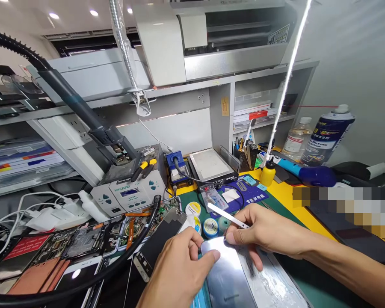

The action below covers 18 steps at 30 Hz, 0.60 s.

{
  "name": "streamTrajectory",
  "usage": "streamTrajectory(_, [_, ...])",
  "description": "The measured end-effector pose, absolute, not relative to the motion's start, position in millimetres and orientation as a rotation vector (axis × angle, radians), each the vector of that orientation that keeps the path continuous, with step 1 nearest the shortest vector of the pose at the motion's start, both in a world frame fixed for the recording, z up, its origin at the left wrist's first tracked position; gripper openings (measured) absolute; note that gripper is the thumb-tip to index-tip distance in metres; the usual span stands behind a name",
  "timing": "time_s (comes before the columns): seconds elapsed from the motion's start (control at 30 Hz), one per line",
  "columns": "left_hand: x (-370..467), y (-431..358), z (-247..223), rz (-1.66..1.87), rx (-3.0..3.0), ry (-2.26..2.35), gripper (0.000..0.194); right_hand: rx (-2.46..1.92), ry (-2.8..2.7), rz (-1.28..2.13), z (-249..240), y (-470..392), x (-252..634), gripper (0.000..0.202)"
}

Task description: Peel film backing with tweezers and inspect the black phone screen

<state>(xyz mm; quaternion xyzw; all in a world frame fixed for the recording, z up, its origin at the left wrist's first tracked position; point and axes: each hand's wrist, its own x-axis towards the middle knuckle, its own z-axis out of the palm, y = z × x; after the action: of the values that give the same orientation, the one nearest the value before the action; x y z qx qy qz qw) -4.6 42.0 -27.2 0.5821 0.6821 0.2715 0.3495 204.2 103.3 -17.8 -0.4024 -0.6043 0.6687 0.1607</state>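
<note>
So, my view: glossy phone panel (226,267) flat on green mat (311,282), right under both hands; long axis runs from top edge near fingertips down toward bottom right; left hand (176,269) nearer, thumb pressed on top-left corner, fingers curled; right hand (266,233) pinching white tweezers (227,217), tips aimed up-left, fingertips touching top edge; round tins (210,226) just beyond.

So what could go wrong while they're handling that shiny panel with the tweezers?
1. The silver metal tweezers in the right hand sit close above the glossy grey phone panel; a slip might scratch it.
2. The left hand pins only the panel's top edge with a thumb, so it may shift.
3. Small round solder tins crowd nearby and could get knocked.
</note>
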Motion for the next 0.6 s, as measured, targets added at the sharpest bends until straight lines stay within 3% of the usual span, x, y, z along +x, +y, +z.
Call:
streamTrajectory(0.33, [6,33,-28,1.062,1.218,1.315,0.036,-1.107,-1.562,1.885,-5,85,195,0.046])
streamTrajectory(0.6, [5,23,-18,1.068,1.055,1.192,0.045,-1.120,-1.566,1.814,5,90,204,0.034])
